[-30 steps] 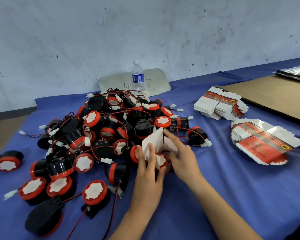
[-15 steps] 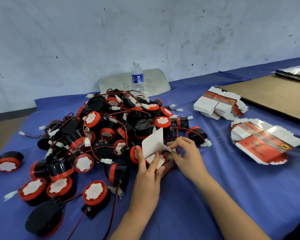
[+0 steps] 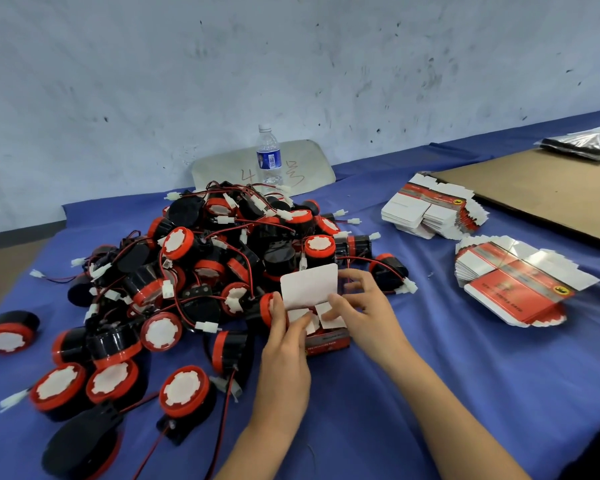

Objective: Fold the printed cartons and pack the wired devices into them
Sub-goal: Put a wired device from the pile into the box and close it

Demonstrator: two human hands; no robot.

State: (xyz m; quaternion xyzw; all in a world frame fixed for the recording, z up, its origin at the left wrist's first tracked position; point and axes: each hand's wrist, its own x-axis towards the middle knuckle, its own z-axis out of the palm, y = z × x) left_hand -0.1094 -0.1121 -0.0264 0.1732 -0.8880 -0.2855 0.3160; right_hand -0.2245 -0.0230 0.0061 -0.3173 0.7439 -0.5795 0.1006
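A red printed carton (image 3: 328, 342) stands on the blue cloth at the front of a big pile of black-and-red wired devices (image 3: 201, 271). Its white lid flap (image 3: 309, 284) stands up and the small side flaps are folded in over the top. My left hand (image 3: 284, 344) grips the carton's left side, fingers on a side flap. My right hand (image 3: 364, 313) presses the right side flap down with thumb and fingers. The carton's contents are hidden.
Two fanned stacks of flat printed cartons lie to the right, one at the back (image 3: 433, 211), one nearer (image 3: 520, 282). A brown cardboard sheet (image 3: 548, 195) lies far right. A water bottle (image 3: 268, 157) stands behind the pile by the wall. Loose devices (image 3: 184, 389) sit front left.
The side flaps have been pushed down over the carton's opening and the white lid flap has swung from tilted to facing me. Both hands stayed at the carton.
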